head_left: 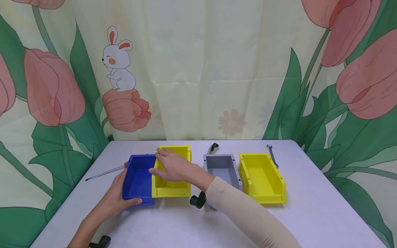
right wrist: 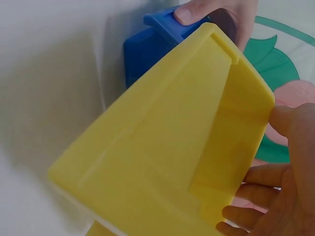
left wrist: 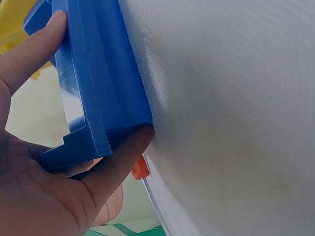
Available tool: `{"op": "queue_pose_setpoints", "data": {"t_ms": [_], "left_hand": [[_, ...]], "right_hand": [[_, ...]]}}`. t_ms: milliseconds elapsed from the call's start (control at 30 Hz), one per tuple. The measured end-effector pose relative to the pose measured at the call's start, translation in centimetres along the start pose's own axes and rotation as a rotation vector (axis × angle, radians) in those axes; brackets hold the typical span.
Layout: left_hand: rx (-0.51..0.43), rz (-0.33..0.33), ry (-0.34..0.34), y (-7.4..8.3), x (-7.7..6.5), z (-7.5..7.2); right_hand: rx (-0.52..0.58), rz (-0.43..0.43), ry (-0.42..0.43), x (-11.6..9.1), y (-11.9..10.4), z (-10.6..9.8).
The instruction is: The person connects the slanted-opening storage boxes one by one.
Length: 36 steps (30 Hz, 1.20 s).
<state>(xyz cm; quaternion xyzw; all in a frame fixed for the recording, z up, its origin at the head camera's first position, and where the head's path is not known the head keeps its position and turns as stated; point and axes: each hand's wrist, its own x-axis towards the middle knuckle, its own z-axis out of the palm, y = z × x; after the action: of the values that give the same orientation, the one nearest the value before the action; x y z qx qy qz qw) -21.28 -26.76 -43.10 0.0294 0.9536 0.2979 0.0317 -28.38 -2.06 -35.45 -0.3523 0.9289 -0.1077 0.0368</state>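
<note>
A narrow lane of tabletop (head_left: 197, 151) separates the left yellow bin (head_left: 172, 192) from the gray bin (head_left: 221, 168), its near end crossed by the right forearm (head_left: 248, 210). A knife (head_left: 213, 148) obstructs the space behind the gray bin, which sits close beside the right yellow bin (head_left: 262, 175). Past a wrench (head_left: 272, 156), broad tabletop offers passage at right. The left hand (head_left: 114, 196) bars the outer side of the blue bin (head_left: 136, 179), a screwdriver (head_left: 107, 172) stretching leftward nearby; the right hand (head_left: 173, 167) spans the left yellow bin's opening.
</note>
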Motion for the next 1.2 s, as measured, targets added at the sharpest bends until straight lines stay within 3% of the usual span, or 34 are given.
{"op": "queue_pose_setpoints", "data": {"t_ms": [567, 1200], "left_hand": [[-0.002, 0.010, 0.002, -0.2, 0.0, -0.2], [-0.005, 0.019, 0.001, 0.0, 0.0, 0.0]], "right_hand": [[0.066, 0.013, 0.016, 0.4, 0.3, 1.2], [0.027, 0.020, -0.021, 0.1, 0.6, 2.9]]}}
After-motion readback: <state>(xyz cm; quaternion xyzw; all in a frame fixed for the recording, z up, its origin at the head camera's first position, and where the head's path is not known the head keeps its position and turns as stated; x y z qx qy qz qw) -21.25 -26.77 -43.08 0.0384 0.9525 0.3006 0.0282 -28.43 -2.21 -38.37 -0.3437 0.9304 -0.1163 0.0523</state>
